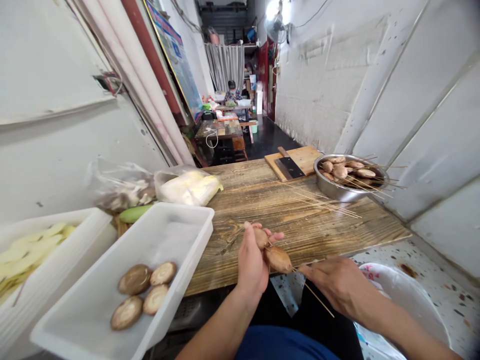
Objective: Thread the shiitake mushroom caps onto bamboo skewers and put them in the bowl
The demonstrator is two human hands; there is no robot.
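Over the table's front edge, my left hand is closed around a brown mushroom. A second mushroom sits beside it on a thin wooden skewer. My right hand pinches that skewer just below the second mushroom, and the stick's tail runs out under the fingers. To the left, a white plastic tray holds several loose mushrooms. Bare skewers lie on the wooden table at right. Behind them, a steel bowl is heaped with skewered mushrooms.
A cleaver rests on a cutting board beside the bowl. Left stand a tub of pale slices, a green vegetable and plastic bags. A white bucket is on the floor at lower right.
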